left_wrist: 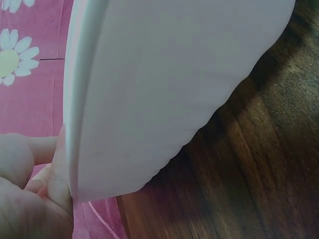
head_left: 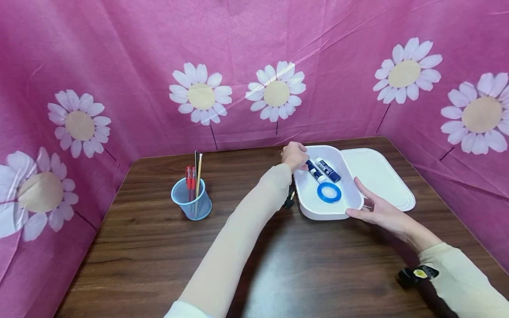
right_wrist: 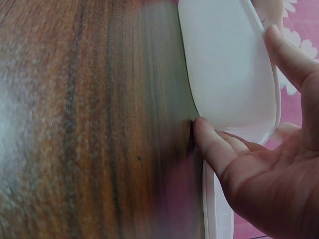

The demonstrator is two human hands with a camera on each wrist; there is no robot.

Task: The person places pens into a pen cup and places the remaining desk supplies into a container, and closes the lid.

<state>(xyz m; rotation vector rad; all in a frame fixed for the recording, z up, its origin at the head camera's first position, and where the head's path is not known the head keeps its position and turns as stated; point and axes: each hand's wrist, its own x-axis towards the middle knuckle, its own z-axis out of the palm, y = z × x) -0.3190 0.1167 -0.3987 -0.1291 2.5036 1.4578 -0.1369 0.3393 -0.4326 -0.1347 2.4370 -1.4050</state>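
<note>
A white plastic box (head_left: 318, 211) stands on the right half of the table. Inside lie a dark blue glue stick (head_left: 328, 170), a second glue stick (head_left: 316, 172) and a blue tape roll (head_left: 329, 192). My left hand (head_left: 295, 155) reaches over the box's far left rim, and its fingers pinch the upper end of the second glue stick. In the left wrist view the box wall (left_wrist: 164, 89) hides those fingertips. My right hand (head_left: 381, 214) holds the box's near right corner, thumb and fingers spread around it; the right wrist view shows the fingers (right_wrist: 217, 149) against its side.
A white lid (head_left: 377, 176) lies flat to the right of the box. On the left, a blue mesh pen cup (head_left: 203, 210) holds red pens (head_left: 191, 179) and a pencil (head_left: 199, 176). A pink flowered cloth (head_left: 238, 39) hangs around the wooden table (head_left: 151, 256).
</note>
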